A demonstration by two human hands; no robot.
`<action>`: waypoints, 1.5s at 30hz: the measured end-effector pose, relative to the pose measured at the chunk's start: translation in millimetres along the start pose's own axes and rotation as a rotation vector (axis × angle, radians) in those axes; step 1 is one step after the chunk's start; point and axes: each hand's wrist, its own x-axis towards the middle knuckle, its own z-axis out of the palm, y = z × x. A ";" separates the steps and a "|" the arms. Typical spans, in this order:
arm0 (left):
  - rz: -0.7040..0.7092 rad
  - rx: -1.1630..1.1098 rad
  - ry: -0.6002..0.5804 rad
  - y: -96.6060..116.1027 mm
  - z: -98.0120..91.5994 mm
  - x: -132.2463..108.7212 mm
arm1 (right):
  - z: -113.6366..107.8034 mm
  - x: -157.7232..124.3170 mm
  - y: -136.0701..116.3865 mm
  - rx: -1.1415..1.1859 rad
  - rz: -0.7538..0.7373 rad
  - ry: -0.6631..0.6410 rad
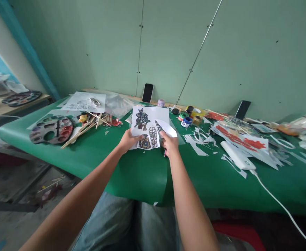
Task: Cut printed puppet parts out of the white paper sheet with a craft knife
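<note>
A white sheet of paper (156, 113) printed with dark, ornate patterned figures is held up in front of me over the green table. My left hand (128, 140) pinches its lower left edge, thumb on top, beside a round patterned figure (144, 142). At the right edge, my right hand (169, 142) is closed on the paper, where a strip curls up and outward. Close to the right thumb lies a dark pointed shape (158, 126), print or blade, I cannot tell. A thin pinkish item (165, 152) pokes out below the right hand, mostly hidden by it.
Left on the green table (95, 160) are a paint palette (52, 129) and wooden sticks (82, 130). Paint jars (186, 122) and paper scraps (198, 141) lie right, near a white power bank (238, 156) with a cable. Two phones (148, 93) lean against the wall.
</note>
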 end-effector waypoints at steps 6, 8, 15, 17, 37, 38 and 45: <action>0.000 0.012 -0.003 1.3 0.3 -1.1 | -2.2 3.7 0.0 0.059 -0.007 0.029; -0.001 0.016 -0.008 1.6 0.6 -1.4 | -2.8 5.2 -0.3 0.078 -0.007 0.049; -0.010 0.071 -0.042 -1.0 0.1 -0.1 | -5.1 7.7 -2.3 0.129 -0.021 0.096; -0.015 0.091 -0.052 -1.9 -0.1 0.5 | -6.2 8.2 -2.7 0.140 -0.027 0.109; -0.034 0.106 -0.076 2.9 0.0 -1.1 | -19.9 22.0 7.2 0.048 -0.155 0.347; -0.033 0.101 -0.059 2.3 -0.1 -0.6 | -20.3 23.1 9.3 0.017 -0.167 0.358; -0.028 0.029 0.053 1.2 0.7 1.0 | -18.6 20.6 15.1 -0.223 -0.282 0.307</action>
